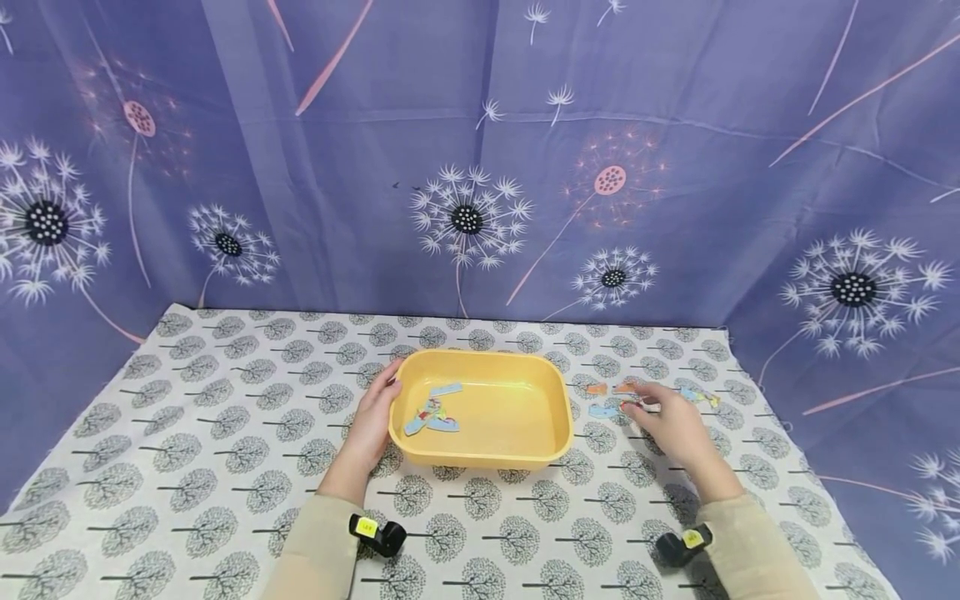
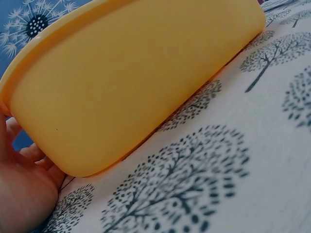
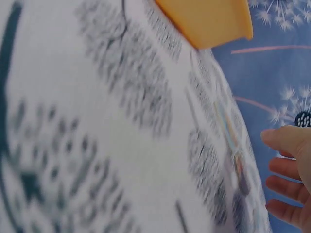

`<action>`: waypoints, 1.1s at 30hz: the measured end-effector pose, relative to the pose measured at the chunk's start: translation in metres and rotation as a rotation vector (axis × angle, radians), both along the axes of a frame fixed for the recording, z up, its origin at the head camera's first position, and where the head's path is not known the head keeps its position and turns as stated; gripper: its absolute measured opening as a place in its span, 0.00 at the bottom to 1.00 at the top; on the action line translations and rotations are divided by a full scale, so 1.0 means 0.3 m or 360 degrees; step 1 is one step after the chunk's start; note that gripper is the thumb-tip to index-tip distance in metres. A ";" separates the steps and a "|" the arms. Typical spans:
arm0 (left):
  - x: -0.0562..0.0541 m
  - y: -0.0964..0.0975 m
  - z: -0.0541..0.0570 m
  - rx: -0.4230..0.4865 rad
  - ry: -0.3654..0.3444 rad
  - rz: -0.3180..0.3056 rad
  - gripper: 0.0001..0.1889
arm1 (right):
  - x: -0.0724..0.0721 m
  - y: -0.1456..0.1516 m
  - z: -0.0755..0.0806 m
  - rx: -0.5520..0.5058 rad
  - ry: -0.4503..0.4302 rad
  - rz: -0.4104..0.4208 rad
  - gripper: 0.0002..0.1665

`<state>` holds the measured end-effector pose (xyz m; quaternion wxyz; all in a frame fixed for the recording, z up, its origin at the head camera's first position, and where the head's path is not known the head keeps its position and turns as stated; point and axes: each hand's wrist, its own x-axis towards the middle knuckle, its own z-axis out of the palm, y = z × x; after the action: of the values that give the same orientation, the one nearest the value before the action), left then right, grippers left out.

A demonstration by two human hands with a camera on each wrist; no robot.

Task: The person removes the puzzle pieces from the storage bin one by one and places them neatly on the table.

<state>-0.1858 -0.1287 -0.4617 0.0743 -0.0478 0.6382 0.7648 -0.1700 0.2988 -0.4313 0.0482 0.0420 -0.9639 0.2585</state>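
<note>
A yellow plastic tub (image 1: 487, 460) stands on the patterned cloth in the head view. Several flat printed pieces (image 1: 442, 423), light blue with red and yellow, lie in its left end. My left hand (image 1: 369, 421) holds the tub by its left end, thumb at the rim and fingers against the outside. My right hand (image 1: 670, 421) is to the right of the tub, over loose flat pieces. Around it lie an orange piece (image 1: 597, 389) and a light blue piece (image 1: 602, 412). In the right wrist view, the fingers (image 3: 286, 189) are spread apart from the thumb, with nothing between them.
More light blue and yellow pieces (image 1: 699, 397) lie right of my right hand. The white cloth (image 1: 247, 500) with tree prints covers the table. Behind it hangs a purple-blue curtain (image 1: 337, 208) with dandelion prints, which also closes off both sides.
</note>
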 end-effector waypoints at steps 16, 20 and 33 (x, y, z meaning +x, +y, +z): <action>-0.004 -0.010 -0.003 -0.0129 0.0055 -0.0061 0.26 | -0.038 -0.187 0.065 -0.0226 0.0207 0.0180 0.25; -0.003 -0.015 0.002 -0.0212 0.0067 -0.0084 0.26 | -0.043 -0.236 0.081 -0.0275 0.0199 0.0226 0.24; 0.003 -0.029 0.006 -0.0334 0.0096 -0.0130 0.28 | -0.063 -0.375 0.101 -0.0256 0.0310 0.0426 0.22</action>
<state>-0.1850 -0.1373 -0.4598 0.0807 -0.0062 0.7181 0.6912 -0.1890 0.1863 -0.4010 0.1099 0.1908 -0.9166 0.3337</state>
